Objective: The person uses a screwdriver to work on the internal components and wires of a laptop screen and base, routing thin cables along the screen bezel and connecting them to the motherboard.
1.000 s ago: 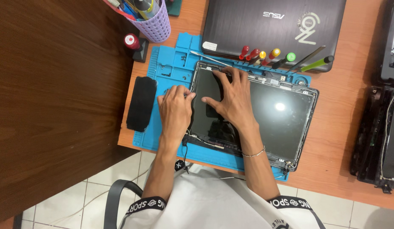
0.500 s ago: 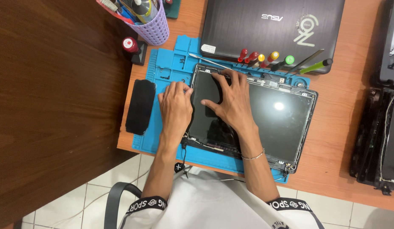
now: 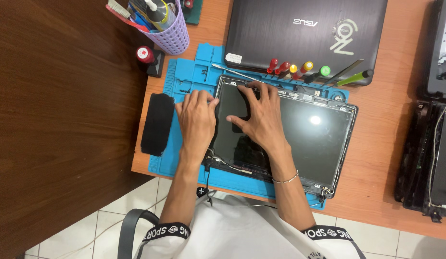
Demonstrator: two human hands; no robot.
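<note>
Pressing laptop screen panel (image 3: 304, 134), screwdrivers (image 3: 299, 69) behind, hands (image 3: 232, 120)

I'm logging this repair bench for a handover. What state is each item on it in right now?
Bare laptop screen panel in its dark back cover: bezel off, flat on the blue silicone work mat.
Left hand: palm down on the panel's left edge.
Right hand: fingers spread, flat on the glass.
Closed dark grey laptop: lid shut.
Coloured-handle screwdrivers: lying unused.
Lilac mesh cup: upright, full of tools.
</note>
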